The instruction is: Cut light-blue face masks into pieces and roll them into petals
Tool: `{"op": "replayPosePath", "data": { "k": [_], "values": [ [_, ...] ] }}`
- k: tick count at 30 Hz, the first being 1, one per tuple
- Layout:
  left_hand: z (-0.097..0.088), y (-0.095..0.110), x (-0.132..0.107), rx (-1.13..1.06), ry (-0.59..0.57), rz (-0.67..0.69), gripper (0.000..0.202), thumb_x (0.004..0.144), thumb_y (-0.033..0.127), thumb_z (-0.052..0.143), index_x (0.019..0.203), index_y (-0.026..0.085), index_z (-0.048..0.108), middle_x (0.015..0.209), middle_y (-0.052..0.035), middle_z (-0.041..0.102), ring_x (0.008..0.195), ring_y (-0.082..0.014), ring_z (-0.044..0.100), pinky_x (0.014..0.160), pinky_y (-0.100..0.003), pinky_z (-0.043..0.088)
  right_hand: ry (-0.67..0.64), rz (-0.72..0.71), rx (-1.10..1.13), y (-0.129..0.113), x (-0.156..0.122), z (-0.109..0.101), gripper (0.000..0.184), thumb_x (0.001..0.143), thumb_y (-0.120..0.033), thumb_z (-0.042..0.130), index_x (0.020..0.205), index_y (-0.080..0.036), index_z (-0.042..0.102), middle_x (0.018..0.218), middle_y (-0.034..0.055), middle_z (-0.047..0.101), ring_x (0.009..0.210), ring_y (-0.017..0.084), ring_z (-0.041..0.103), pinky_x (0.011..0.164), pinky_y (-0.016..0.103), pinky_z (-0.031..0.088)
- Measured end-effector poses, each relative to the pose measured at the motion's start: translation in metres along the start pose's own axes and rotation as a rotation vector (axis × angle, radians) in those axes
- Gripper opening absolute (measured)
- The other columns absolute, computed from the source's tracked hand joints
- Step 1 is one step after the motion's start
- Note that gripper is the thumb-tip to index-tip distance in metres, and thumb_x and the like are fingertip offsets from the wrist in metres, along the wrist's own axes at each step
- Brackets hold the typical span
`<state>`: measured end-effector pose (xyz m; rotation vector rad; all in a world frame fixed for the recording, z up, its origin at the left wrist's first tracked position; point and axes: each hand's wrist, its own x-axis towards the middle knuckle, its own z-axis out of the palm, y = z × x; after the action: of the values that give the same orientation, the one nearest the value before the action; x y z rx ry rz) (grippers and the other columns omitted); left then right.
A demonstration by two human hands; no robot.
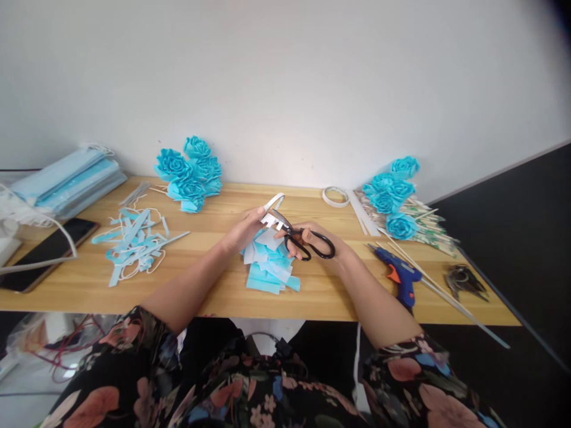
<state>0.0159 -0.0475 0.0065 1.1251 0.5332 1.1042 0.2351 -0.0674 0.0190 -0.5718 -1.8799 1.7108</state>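
Observation:
My left hand (247,229) pinches a white strip (272,221), whose near edge looks cut into small tabs. The strip's far end loops up above my fingers. Black-handled scissors (319,242) are in my right hand (307,235), with fingers through and around the loops. Their blades point up and left, right beside the strip; whether they touch it I cannot tell. Below both hands lies a loose pile of blue and white fabric pieces (267,274), partly hidden by my hands.
Blue fabric roses stand at the back left (187,178) and back right (388,193). A tape roll (335,197), glue gun (401,274), sticks and pliers (464,281) lie rightward. Leftward are strap scraps (138,244), a phone (51,252) and stacked face masks (71,178).

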Motion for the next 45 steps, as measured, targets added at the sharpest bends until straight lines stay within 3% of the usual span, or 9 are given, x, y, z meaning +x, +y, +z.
{"op": "replayPosePath", "data": {
  "k": [6, 13, 18, 24, 28, 33, 45],
  "values": [
    [-0.0012, -0.0022, -0.0002, -0.024, -0.031, 0.008, 0.045, 0.077, 0.058, 0.068, 0.078, 0.014, 0.073, 0.075, -0.007, 0.066, 0.072, -0.0176, 0.058, 0.072, -0.031, 0.046, -0.006, -0.002, 0.001, 0.0007, 0.0012, -0.0001, 0.076, 0.082, -0.074, 0.048, 0.115, -0.007, 0.064, 0.074, 0.0054, 0.063, 0.056, 0.011, 0.057, 0.057, 0.025, 0.047],
    [-0.002, -0.0011, 0.0012, -0.056, 0.082, -0.009, 0.036, 0.077, 0.047, 0.07, 0.095, 0.016, 0.074, 0.083, -0.0049, 0.068, 0.075, -0.016, 0.059, 0.07, -0.027, 0.046, 0.0, -0.009, -0.012, 0.0003, 0.0021, 0.0, 0.079, 0.081, -0.075, 0.05, 0.12, -0.008, 0.062, 0.074, 0.0053, 0.064, 0.057, 0.011, 0.057, 0.057, 0.025, 0.044],
    [-0.0062, -0.0032, 0.0028, -0.043, 0.118, 0.015, 0.025, 0.074, 0.038, 0.075, 0.088, 0.016, 0.073, 0.084, -0.0047, 0.07, 0.08, -0.0161, 0.063, 0.076, -0.027, 0.047, 0.006, 0.019, -0.023, -0.0011, 0.0015, -0.0009, 0.08, 0.08, -0.076, 0.05, 0.12, -0.008, 0.063, 0.076, 0.0062, 0.064, 0.059, 0.012, 0.058, 0.057, 0.025, 0.044],
    [-0.0022, -0.0021, 0.0037, -0.002, 0.155, -0.012, 0.035, 0.072, 0.043, 0.078, 0.094, 0.015, 0.076, 0.076, -0.0033, 0.068, 0.066, -0.0126, 0.06, 0.068, -0.027, 0.046, 0.018, 0.032, -0.043, -0.0023, 0.0017, -0.0021, 0.081, 0.079, -0.077, 0.05, 0.119, -0.007, 0.063, 0.076, 0.0065, 0.065, 0.058, 0.012, 0.058, 0.056, 0.025, 0.044],
    [-0.0016, -0.0014, 0.005, 0.007, 0.206, 0.021, 0.034, 0.068, 0.042, 0.081, 0.087, 0.014, 0.077, 0.073, -0.0036, 0.068, 0.067, -0.0127, 0.059, 0.069, -0.026, 0.044, 0.037, 0.038, -0.063, -0.0026, 0.0016, -0.002, 0.08, 0.08, -0.076, 0.051, 0.119, -0.007, 0.062, 0.075, 0.0065, 0.064, 0.058, 0.012, 0.058, 0.053, 0.024, 0.043],
    [-0.0029, -0.0018, 0.0052, 0.026, 0.175, 0.046, 0.029, 0.07, 0.042, 0.077, 0.072, 0.013, 0.074, 0.07, -0.0058, 0.067, 0.07, -0.0151, 0.059, 0.072, -0.028, 0.045, 0.067, 0.03, -0.071, -0.0033, 0.002, -0.0014, 0.077, 0.082, -0.074, 0.05, 0.118, -0.007, 0.063, 0.074, 0.0064, 0.064, 0.056, 0.012, 0.057, 0.054, 0.025, 0.044],
    [-0.0008, -0.0011, 0.0018, 0.019, 0.053, 0.044, 0.031, 0.076, 0.043, 0.072, 0.07, 0.013, 0.072, 0.073, -0.007, 0.064, 0.074, -0.0166, 0.058, 0.075, -0.029, 0.046, 0.072, 0.026, -0.038, -0.0037, 0.0015, -0.0002, 0.074, 0.085, -0.071, 0.049, 0.117, -0.007, 0.064, 0.071, 0.0051, 0.062, 0.05, 0.01, 0.051, 0.048, 0.023, 0.04]
  ]
}}
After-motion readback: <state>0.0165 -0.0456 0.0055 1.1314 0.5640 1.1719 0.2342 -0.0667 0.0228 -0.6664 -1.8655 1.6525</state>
